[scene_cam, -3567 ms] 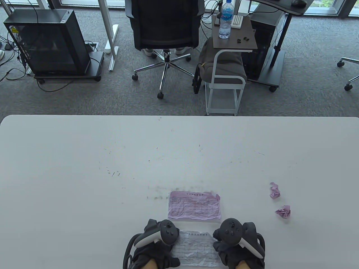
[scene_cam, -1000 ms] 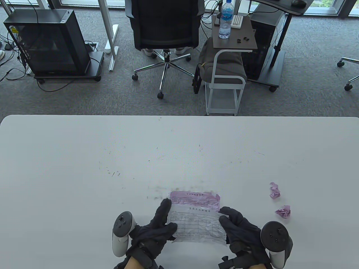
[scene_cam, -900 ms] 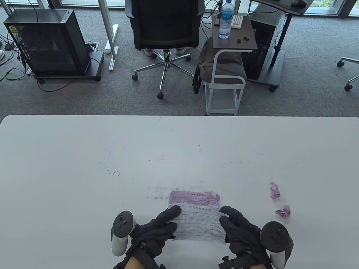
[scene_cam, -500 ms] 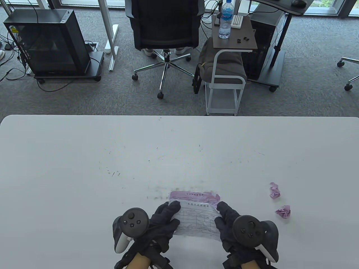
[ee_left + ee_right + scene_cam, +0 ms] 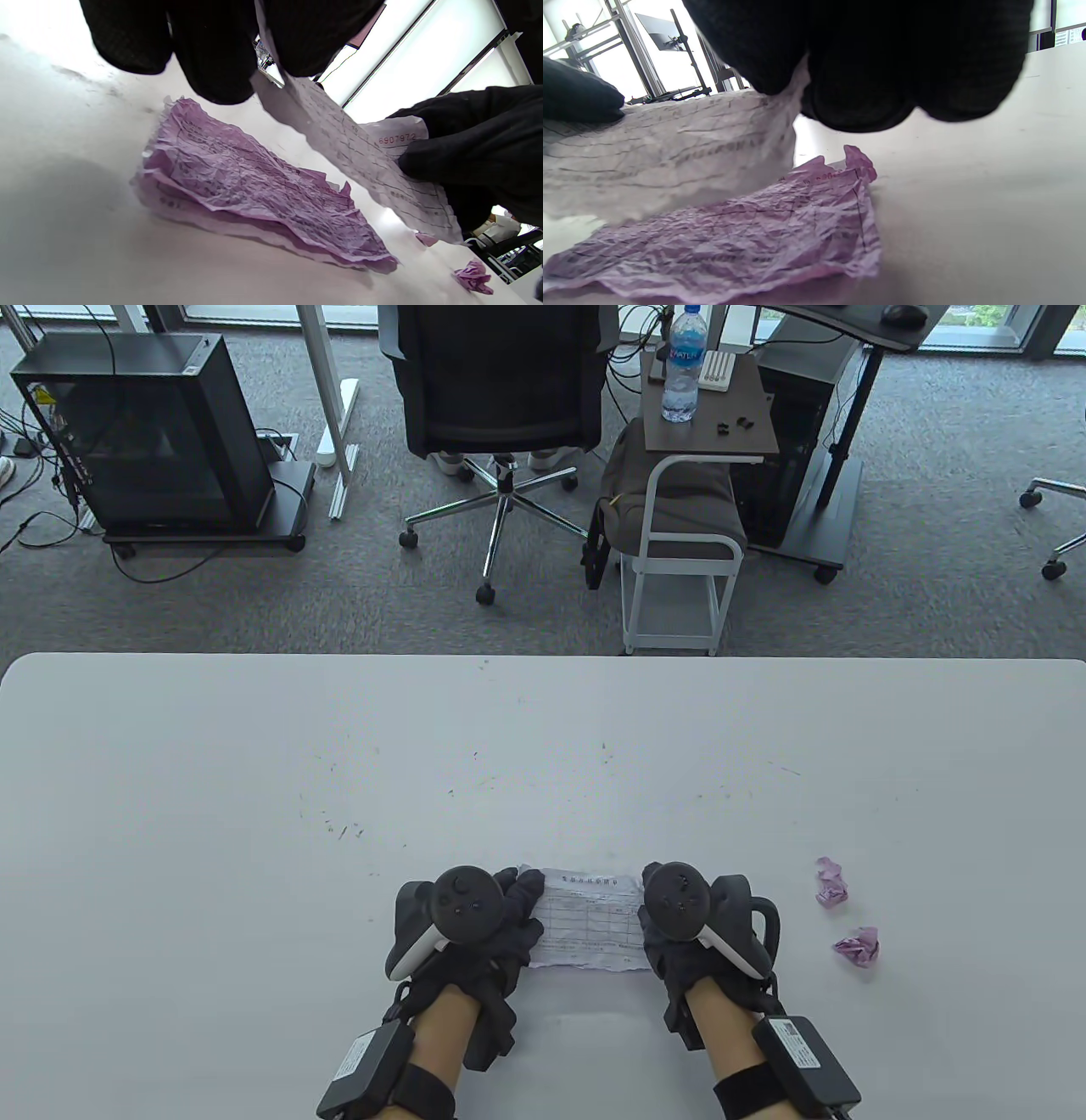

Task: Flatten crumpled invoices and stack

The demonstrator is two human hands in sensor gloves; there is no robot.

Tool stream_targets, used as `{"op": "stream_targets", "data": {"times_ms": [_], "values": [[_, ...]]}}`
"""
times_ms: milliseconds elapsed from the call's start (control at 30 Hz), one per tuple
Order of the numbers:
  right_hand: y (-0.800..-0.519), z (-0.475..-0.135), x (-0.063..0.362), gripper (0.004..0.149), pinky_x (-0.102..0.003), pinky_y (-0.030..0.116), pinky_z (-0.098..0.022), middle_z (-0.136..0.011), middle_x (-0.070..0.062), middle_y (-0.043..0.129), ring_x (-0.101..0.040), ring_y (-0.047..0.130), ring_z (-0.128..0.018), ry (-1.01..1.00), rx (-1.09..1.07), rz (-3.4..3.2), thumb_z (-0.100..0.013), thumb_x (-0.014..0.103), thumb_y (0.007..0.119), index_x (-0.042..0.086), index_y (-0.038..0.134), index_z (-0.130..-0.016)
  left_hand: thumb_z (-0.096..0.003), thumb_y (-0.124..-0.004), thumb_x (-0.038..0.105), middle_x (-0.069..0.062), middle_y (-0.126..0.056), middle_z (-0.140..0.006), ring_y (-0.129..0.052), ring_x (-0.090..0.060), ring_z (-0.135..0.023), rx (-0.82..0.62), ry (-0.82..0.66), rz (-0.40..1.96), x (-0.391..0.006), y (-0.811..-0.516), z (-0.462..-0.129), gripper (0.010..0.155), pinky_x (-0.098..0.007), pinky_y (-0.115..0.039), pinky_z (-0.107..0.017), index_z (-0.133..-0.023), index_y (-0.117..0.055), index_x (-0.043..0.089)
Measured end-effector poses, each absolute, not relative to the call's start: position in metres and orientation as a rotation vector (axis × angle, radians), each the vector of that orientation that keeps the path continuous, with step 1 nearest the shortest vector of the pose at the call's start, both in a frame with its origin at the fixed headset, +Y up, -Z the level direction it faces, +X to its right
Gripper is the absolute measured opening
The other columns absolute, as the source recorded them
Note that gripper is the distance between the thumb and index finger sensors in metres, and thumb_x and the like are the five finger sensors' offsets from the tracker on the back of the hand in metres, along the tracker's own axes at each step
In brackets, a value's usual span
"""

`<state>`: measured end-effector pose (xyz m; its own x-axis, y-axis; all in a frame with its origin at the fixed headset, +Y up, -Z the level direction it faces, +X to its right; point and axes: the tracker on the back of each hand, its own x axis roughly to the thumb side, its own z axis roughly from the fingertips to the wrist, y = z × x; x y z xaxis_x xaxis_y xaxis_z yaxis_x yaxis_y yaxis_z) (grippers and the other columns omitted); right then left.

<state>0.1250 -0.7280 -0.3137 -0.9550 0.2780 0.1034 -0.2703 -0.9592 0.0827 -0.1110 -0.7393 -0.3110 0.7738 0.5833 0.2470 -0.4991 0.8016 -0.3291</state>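
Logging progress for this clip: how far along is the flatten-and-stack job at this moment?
Roughly midway. Done: a flattened pink invoice lies on the table. In hand: the left hand and right hand hold a smoothed white invoice by its ends, lifted just above the pink one, not yet laid down. Left: two crumpled pink balls to the right are untouched.

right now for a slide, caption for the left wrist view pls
Both gloved hands hold a flattened white invoice in the air above a wrinkled pink invoice lying on the table.
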Motion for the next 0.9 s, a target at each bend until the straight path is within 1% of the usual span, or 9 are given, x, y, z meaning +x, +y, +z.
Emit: {"op": "stream_targets", "data": {"times_ms": [133, 300, 533, 567, 633, 700, 767, 800, 900], "values": [[-0.745, -0.326, 0.121, 0.054, -0.039, 0.089, -0.028, -0.069, -0.017, 0.091, -0.025, 0.097, -0.044, 0.145, 0.134, 2.907, -0.048, 0.022, 0.083, 0.004, 0.061, -0.095, -0.055, -0.081, 0.021, -0.023, -0.045, -0.107, -0.085, -0.04, -0.079, -0.308, -0.375, 0.387, -0.098, -0.749, -0.32, 0.059, -0.061, -0.071, -0.059, -0.107, -0.058, 0.004], [-0.762, -0.334, 0.113, 0.054, -0.038, 0.089, -0.028, -0.068, -0.017, 0.092, -0.025, 0.097, -0.044, 0.179, 0.123, 2.999, -0.048, 0.022, 0.083, 0.004, 0.061, -0.094, -0.055, -0.081, 0.022, -0.021, -0.045, -0.108, -0.076, -0.047, -0.085, -0.338, -0.373, 0.243, -0.088, -0.762, -0.324, 0.06, -0.064, -0.066, -0.06, -0.108, -0.058, 0.006], [-0.771, -0.334, 0.1, 0.055, -0.037, 0.089, -0.028, -0.066, -0.015, 0.092, -0.023, 0.096, -0.043, 0.18, 0.134, 3.137, -0.047, 0.024, 0.085, 0.005, 0.062, -0.094, -0.0557, -0.08, 0.022, -0.019, -0.038, -0.11, -0.049, -0.056, -0.092, -0.42, -0.352, 0.115, -0.082, -0.776, -0.326, 0.06, -0.067, -0.053, -0.064, -0.109, -0.056, 0.008], [-0.772, -0.334, 0.099, 0.057, -0.037, 0.088, -0.029, -0.066, -0.013, 0.091, -0.022, 0.096, -0.044, 0.187, 0.122, 3.165, -0.047, 0.025, 0.086, 0.005, 0.062, -0.094, -0.056, -0.079, 0.023, -0.023, -0.034, -0.11, -0.045, -0.058, -0.093, -0.423, -0.339, 0.118, -0.082, -0.776, -0.326, 0.06, -0.068, -0.051, -0.064, -0.109, -0.055, 0.007], [-0.772, -0.332, 0.098, 0.057, -0.037, 0.089, -0.03, -0.067, -0.011, 0.091, -0.023, 0.096, -0.045, 0.161, 0.089, 3.202, -0.046, 0.027, 0.085, 0.007, 0.063, -0.094, -0.0563, -0.079, 0.024, -0.029, -0.024, -0.109, -0.037, -0.063, -0.094, -0.436, -0.307, 0.117, -0.084, -0.775, -0.326, 0.061, -0.069, -0.049, -0.064, -0.111, -0.054, 0.014], [-0.771, -0.331, 0.097, 0.06, -0.041, 0.087, -0.034, -0.076, -0.018, 0.086, -0.028, 0.094, -0.052, 0.169, 0.037, 3.224, -0.047, 0.03, 0.085, 0.006, 0.059, -0.096, -0.0562, -0.08, 0.028, -0.029, -0.019, -0.109, -0.033, -0.065, -0.096, -0.441, -0.299, 0.131, -0.088, -0.774, -0.325, 0.063, -0.07, -0.048, -0.065, -0.111, -0.052, 0.015], [-0.768, -0.328, 0.101, 0.07, -0.043, 0.084, -0.04, -0.091, -0.026, 0.071, -0.037, 0.087, -0.064, 0.173, 0.035, 3.297, -0.048, 0.042, 0.082, 0.007, 0.051, -0.1, -0.0558, -0.08, 0.031, -0.028, -0.017, -0.109, -0.032, -0.065, -0.096, -0.435, -0.298, 0.148, -0.093, -0.77, -0.32, 0.066, -0.07, -0.047, -0.065, -0.112, -0.05, 0.016], [-0.765, -0.327, 0.104, 0.072, -0.045, 0.083, -0.043, -0.095, -0.027, 0.064, -0.04, 0.081, -0.071, 0.159, 0.046, 3.31, -0.048, 0.046, 0.081, 0.008, 0.049, -0.101, -0.0555, -0.081, 0.032, -0.028, -0.017, -0.109, -0.032, -0.064, -0.096, -0.428, -0.307, 0.144, -0.095, -0.767, -0.317, 0.067, -0.07, -0.047, -0.065, -0.112, -0.049, 0.015], [-0.743, -0.323, 0.129, 0.073, -0.048, 0.08, -0.046, -0.098, -0.029, 0.056, -0.043, 0.074, -0.077, -0.022, 0.045, 3.284, -0.048, 0.047, 0.08, 0.008, 0.048, -0.101, -0.0549, -0.081, 0.036, -0.026, -0.019, -0.11, -0.036, -0.061, -0.097, -0.334, -0.372, 0.074, -0.105, -0.748, -0.302, 0.07, -0.069, -0.05, -0.065, -0.112, -0.048, 0.014]]}}
